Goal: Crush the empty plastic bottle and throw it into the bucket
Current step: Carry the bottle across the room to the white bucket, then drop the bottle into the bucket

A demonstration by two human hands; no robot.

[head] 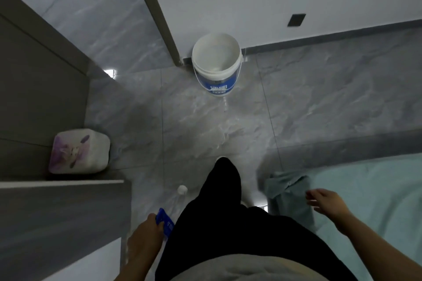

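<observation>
A clear plastic bottle (pixel 175 205) with a white cap and a blue label is in my left hand (pixel 146 232), low beside my left leg. The cap end points forward, away from me. My hand grips the bottle at the labelled lower part. A white bucket (pixel 237 52) with a blue label stands upright on the grey floor ahead, against the white wall beside a door frame; its inside looks empty. My right hand (pixel 326 203) hangs out to the right over the edge of a bed, fingers apart, holding nothing.
A grey cabinet (pixel 45 102) runs along the left, with a white flower-printed box (pixel 80 150) on its ledge. A bed with teal bedding (pixel 365 189) fills the lower right. My black-trousered leg (pixel 223 189) steps forward over grey marble tiles between me and the bucket.
</observation>
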